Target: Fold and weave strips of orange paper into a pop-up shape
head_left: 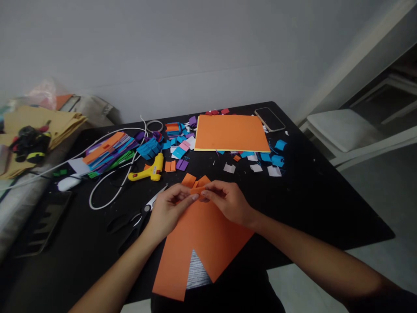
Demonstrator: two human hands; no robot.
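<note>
Between the fingertips of my left hand and my right hand is a small orange paper piece, pinched from both sides. Under my hands lies a large orange paper sheet with a wedge-shaped gap at its near edge, partly over the table edge. Two more small orange pieces show just beyond my fingertips. Black-handled scissors rest beside my left wrist, blades pointing away and partly hidden. A yellow glue gun lies beyond my left hand.
A stack of orange sheets sits at the back, with cut paper scraps around it. A phone lies at the back right. A white cable loops on the left, near colored paper strips and a dark tray-like object.
</note>
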